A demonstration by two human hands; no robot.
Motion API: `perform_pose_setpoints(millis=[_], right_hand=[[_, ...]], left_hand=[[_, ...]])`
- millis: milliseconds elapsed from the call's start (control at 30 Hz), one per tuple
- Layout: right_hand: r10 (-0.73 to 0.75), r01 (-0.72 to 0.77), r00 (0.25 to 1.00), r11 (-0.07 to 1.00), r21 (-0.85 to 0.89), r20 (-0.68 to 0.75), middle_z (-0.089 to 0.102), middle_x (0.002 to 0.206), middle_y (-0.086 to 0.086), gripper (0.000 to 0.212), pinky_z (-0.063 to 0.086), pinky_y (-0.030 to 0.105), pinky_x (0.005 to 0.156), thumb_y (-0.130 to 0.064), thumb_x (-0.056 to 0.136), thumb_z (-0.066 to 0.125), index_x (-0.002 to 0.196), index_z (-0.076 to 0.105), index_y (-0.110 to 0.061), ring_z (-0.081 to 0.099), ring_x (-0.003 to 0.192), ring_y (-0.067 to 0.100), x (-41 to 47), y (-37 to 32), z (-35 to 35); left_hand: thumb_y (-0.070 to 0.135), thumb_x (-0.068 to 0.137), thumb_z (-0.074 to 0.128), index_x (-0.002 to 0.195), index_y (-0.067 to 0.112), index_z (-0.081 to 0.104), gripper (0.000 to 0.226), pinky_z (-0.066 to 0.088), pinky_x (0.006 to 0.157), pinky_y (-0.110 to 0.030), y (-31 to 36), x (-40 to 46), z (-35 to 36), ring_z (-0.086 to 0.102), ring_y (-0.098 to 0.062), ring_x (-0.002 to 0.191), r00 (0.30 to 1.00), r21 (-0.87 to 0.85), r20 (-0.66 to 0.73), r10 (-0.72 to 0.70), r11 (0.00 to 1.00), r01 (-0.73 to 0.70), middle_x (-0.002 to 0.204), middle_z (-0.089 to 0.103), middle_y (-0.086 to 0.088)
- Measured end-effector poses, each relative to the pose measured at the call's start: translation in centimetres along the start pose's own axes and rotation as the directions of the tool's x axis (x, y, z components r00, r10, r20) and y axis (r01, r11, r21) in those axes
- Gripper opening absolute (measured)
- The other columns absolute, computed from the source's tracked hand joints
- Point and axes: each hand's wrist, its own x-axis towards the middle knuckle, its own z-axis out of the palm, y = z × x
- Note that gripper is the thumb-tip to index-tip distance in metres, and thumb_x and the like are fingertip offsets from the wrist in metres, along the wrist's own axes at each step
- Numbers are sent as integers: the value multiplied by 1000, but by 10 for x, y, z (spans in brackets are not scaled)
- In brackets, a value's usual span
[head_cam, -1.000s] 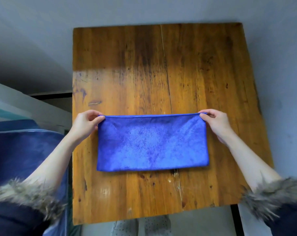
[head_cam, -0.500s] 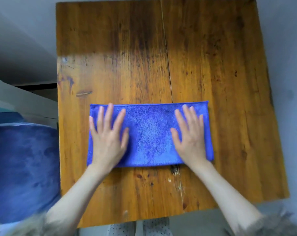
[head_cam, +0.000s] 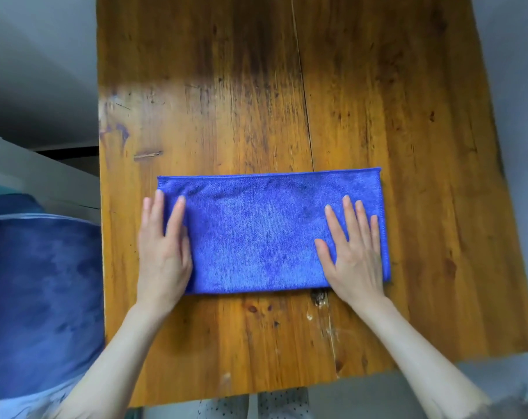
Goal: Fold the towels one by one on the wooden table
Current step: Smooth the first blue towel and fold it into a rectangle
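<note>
Crosswise, folded blue towel [head_cam: 256, 234] under both flat hands, long axis left-right.

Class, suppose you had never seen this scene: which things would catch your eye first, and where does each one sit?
First, the bright blue rectangular microfibre towel, folded flat across the near middle of the worn wooden table. Next, two bare hands pressed flat on it: the left hand over its left end, partly on the wood, and the right hand near its right end. A large dark blue cloth fills the lower left, beside the table.
</note>
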Motion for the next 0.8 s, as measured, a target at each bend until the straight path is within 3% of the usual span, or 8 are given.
perform_pose_setpoints(millis=[100, 167, 267, 533, 633, 733, 800], right_hand=[[-35, 35, 999, 999, 23, -6, 26, 152, 11, 56, 8, 50, 115, -41, 92, 37, 142, 35, -17, 17, 142, 26, 2, -19, -5], [-159, 159, 987, 987, 20, 8, 29, 151, 11, 55, 9, 53, 114, -42, 90, 39, 140, 40, -18, 19, 141, 26, 1, -39, -6], [-299, 300, 952, 954, -12, 66, 33, 150, 9, 53, 11, 56, 112, -42, 90, 41, 138, 43, -20, 23, 140, 26, 1, -66, 2], [-211, 227, 964, 970, -89, 165, 26, 153, 8, 57, 14, 58, 110, -46, 91, 33, 143, 33, -22, 22, 141, 28, 6, -76, 18], [-190, 215, 961, 970, -111, 201, 27, 153, 8, 58, 15, 59, 109, -46, 91, 32, 143, 34, -22, 23, 141, 29, 9, -80, 14], [-164, 199, 952, 973, -118, 258, 25, 153, 8, 58, 13, 59, 110, -47, 91, 28, 144, 32, -22, 21, 142, 30, 17, -90, 15], [-135, 170, 946, 981, -94, 295, 22, 154, 7, 59, 10, 59, 110, -47, 92, 24, 145, 30, -22, 17, 143, 30, 29, -101, 12]], left_hand=[[13, 92, 51, 121, -1, 52, 32, 30, 96, -44, -4, -7, -8, 41, -42, 113, 956, -21, -119, -268, 963, 267, 121, 47, -27], [13, 89, 59, 110, -2, 55, 26, 27, 92, -38, -5, -12, -10, 43, -41, 105, 926, -73, -89, -366, 930, 360, 108, 50, -27], [18, 88, 63, 104, -3, 58, 27, 22, 93, -34, -6, -12, -11, 42, -37, 107, 888, -122, -6, -460, 882, 456, 104, 55, -26], [32, 89, 56, 110, 5, 59, 34, 26, 102, -41, 4, 9, -23, 32, -37, 122, 722, -2, 186, -666, 735, 678, 124, 45, -22], [30, 88, 54, 100, 9, 62, 25, 32, 95, -44, 6, 15, -30, 45, -37, 111, 742, 34, 177, -646, 758, 651, 112, 57, -15], [28, 89, 54, 98, 8, 57, 22, 37, 89, -40, 2, 25, -42, 54, -33, 98, 745, -97, 186, -641, 742, 663, 93, 59, -4], [27, 87, 60, 104, 6, 59, 27, 42, 83, -37, -1, 39, -55, 58, -30, 98, 703, -244, 215, -678, 660, 711, 93, 59, -4]])
